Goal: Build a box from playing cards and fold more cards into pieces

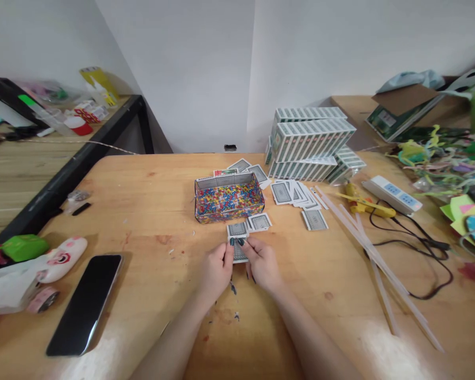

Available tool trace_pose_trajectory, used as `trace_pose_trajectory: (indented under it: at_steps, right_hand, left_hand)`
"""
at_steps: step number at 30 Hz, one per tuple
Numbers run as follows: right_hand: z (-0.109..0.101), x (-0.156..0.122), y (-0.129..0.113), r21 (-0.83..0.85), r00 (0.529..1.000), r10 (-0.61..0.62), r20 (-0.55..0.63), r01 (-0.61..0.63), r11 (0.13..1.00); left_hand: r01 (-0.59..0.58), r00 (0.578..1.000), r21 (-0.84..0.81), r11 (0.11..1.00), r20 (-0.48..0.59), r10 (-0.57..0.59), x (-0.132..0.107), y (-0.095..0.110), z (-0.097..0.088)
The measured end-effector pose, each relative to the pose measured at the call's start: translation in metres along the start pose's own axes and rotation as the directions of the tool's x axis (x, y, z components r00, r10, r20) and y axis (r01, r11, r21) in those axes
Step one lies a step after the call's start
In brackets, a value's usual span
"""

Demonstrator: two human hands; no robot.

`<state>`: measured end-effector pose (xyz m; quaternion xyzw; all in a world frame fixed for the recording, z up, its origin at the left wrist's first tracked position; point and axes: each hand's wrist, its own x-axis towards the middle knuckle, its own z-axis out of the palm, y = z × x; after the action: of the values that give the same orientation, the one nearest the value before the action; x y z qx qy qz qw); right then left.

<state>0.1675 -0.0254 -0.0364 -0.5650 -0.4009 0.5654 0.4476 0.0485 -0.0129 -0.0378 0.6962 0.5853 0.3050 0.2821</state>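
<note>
Step in hand: a playing card (239, 254) is being worked with both hands, apparently squared or creased, though the fine action is too small to tell.
Card: back up, between the hands, near the table's (154, 203) middle, just below a loose pair of cards (257, 222); whether it touches them is unclear.
Left hand (217, 266): closed on the card's left side, thumb on top pointing away from the wearer, fingers curled under.
Right hand (264, 265): closed on the card's right side, thumb angled in over the top edge, fingertips partly showing below.
Thumbs: nearly meeting at the card's far end, dark nails uppermost.
Arms: bare forearms reaching in from the lower edge, converging on the card.
Next move: seems to call for an even grip from both sides and aligned edges; thin card could bend or slip.
Box (229, 199): open, multicoloured, just beyond the cards.
Right side: glue gun (368, 203) and clear sticks (380, 264), well apart from the hands.
</note>
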Motion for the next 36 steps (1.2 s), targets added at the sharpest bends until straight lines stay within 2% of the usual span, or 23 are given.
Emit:
trace_pose_trajectory:
  at_steps: [4, 7, 10, 12, 14, 16, 18, 21, 23, 24, 25, 27, 31, 36]
  right_hand:
    - [-0.001, 0.002, 0.001, -0.015, 0.997, -0.068, -0.026, 0.067, 0.998]
    - [0.0, 0.002, 0.0, -0.037, 0.995, -0.089, -0.032, 0.088, 0.995]
    - [0.002, 0.001, -0.002, -0.043, 0.998, -0.053, -0.031, 0.052, 0.998]
    - [0.001, 0.0, -0.004, -0.05, 0.999, -0.043, -0.023, 0.042, 0.998]
    - [-0.004, 0.002, -0.005, -0.09, 0.994, -0.105, -0.041, 0.101, 0.991]
    - [-0.017, 0.007, -0.005, -0.206, 0.96, -0.243, -0.141, 0.211, 0.955]
    - [-0.036, 0.013, -0.005, -0.42, 0.868, -0.391, -0.305, 0.246, 0.874]
    - [-0.075, 0.022, -0.003, -0.708, 0.644, -0.589, -0.488, 0.102, 0.699]
    - [-0.098, 0.027, 0.002, -0.794, 0.504, -0.674, -0.54, -0.042, 0.606]
    - [-0.107, 0.029, 0.005, -0.801, 0.441, -0.693, -0.57, -0.112, 0.588]
    - [-0.114, 0.03, 0.008, -0.807, 0.413, -0.705, -0.577, -0.154, 0.57]
    - [-0.12, 0.033, 0.014, -0.814, 0.409, -0.71, -0.573, -0.179, 0.553]
    - [-0.114, 0.04, 0.02, -0.848, 0.481, -0.717, -0.504, -0.118, 0.516]
    - [-0.098, 0.061, 0.008, -0.872, 0.554, -0.714, -0.429, -0.047, 0.488]
  left_hand:
    - [0.118, 0.993, -0.208, 0.971, 0.018, -0.117, 0.0, 0.001, 0.0]
    - [0.22, 0.974, -0.389, 0.895, 0.128, -0.184, 0.002, 0.004, -0.005]
    - [0.262, 0.949, -0.523, 0.811, 0.292, -0.118, 0.005, 0.007, -0.012]
    - [0.261, 0.937, -0.56, 0.787, 0.343, -0.067, 0.007, 0.008, -0.015]
    - [0.24, 0.947, -0.551, 0.799, 0.314, -0.067, 0.009, 0.007, -0.015]
    - [0.203, 0.967, -0.475, 0.856, 0.233, -0.1, 0.01, 0.003, -0.013]
    - [0.164, 0.984, -0.33, 0.93, 0.125, -0.129, 0.011, -0.001, -0.012]
    - [0.135, 0.991, -0.136, 0.982, 0.014, -0.134, 0.014, -0.007, -0.011]
    - [0.137, 0.991, -0.133, 0.982, 0.01, -0.137, 0.015, -0.01, -0.01]
    - [0.141, 0.99, -0.157, 0.978, 0.02, -0.139, 0.015, -0.011, -0.01]
    - [0.146, 0.989, -0.185, 0.972, 0.03, -0.143, 0.015, -0.012, -0.009]
    - [0.155, 0.988, -0.234, 0.96, 0.038, -0.15, 0.014, -0.013, -0.008]
    - [0.165, 0.986, -0.307, 0.938, 0.016, -0.168, 0.012, -0.014, -0.007]
    - [0.143, 0.987, -0.378, 0.915, -0.02, -0.162, 0.013, -0.016, -0.004]
